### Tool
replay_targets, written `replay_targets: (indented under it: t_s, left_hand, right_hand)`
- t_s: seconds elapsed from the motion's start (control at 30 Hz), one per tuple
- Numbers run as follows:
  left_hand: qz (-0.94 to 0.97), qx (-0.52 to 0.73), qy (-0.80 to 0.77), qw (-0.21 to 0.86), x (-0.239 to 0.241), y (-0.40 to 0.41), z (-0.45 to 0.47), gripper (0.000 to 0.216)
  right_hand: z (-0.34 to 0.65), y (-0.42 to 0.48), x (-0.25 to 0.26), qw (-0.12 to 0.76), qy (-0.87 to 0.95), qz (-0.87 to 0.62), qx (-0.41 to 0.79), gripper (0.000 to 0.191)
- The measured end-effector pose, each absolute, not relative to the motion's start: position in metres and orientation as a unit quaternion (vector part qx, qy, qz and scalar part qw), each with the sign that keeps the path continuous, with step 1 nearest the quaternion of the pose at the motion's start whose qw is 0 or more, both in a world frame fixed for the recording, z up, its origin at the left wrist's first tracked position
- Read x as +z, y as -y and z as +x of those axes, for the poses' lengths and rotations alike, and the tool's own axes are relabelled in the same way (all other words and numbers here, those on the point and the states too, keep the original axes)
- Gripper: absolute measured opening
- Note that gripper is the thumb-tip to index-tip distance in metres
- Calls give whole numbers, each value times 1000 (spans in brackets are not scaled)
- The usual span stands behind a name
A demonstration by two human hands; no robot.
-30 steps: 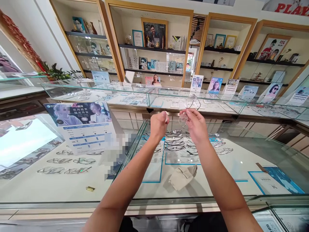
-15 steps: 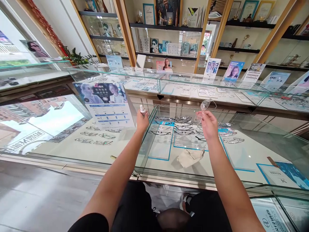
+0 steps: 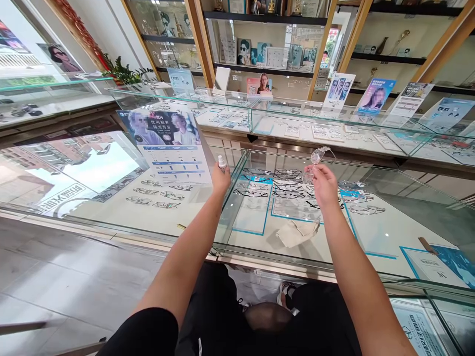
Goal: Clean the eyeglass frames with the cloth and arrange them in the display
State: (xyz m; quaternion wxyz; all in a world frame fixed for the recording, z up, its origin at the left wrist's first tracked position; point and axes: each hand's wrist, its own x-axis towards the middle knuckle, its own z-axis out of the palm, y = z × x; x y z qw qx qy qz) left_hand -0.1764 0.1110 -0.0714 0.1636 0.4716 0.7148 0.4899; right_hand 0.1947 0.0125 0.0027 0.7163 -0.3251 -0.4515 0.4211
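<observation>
My left hand (image 3: 221, 179) is wrapped round a small white spray bottle (image 3: 221, 161), whose top pokes up above the fingers. It is beside the standing leaflet, over the glass counter. Further right, my right hand (image 3: 325, 185) pinches a pair of thin-rimmed eyeglasses (image 3: 318, 155) near the middle, lenses one above the other and a temple sticking out to the right. Below and between my arms, a crumpled beige cloth (image 3: 298, 233) lies on the counter. Rows of eyeglass frames (image 3: 288, 188) show through the glass behind it.
A tall leaflet stand (image 3: 172, 153) rises left of my left hand. A second glass showcase (image 3: 274, 126) with eyeglasses and small signs runs across behind. A brown strip (image 3: 427, 245) lies at the right. The counter's front edge (image 3: 274, 260) is close to my legs.
The camera view has tilted down and shifted slightly, so the scene sits higher. Both hands keep their holds on the spray bottle and the eyeglasses, which have turned a little.
</observation>
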Motion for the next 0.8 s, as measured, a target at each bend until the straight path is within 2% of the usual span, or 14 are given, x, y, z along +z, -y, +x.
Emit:
replay_targets:
  t_s: [0.17, 0.3, 0.37, 0.4, 0.47, 0.53, 0.6, 0.67, 0.8]
  left_hand:
    - [473, 536, -690, 115, -57, -96, -167, 59]
    - [525, 626, -577, -12, -20, -62, -131, 59]
    - [592, 607, -529, -24, -1, -36, -101, 50]
    - [647, 565, -512, 5, 6, -22, -84, 41]
    - [785, 402, -457, 116, 12, 4, -53, 28]
    - [876, 203, -388, 200, 8, 25, -28, 33]
    - [904, 61, -364, 217, -2, 38, -11, 43]
    - [896, 5, -389, 216, -12, 45, -4, 45]
    - [851, 2, -466, 243, -19, 54, -3, 38]
  right_hand:
    - [196, -11, 6, 717, 446, -332, 420, 28]
    - [199, -13, 8, 719, 447, -339, 410, 28]
    - [202, -15, 7, 714, 453, -345, 406, 29]
    - [204, -17, 6, 712, 456, -347, 405, 30]
    - [207, -19, 5, 710, 463, -344, 404, 29]
    - [209, -21, 3, 712, 465, -334, 406, 27]
    - [210, -21, 2, 714, 464, -327, 409, 26]
    - [210, -22, 2, 715, 461, -329, 411, 26]
    - [207, -21, 4, 709, 455, -345, 414, 27]
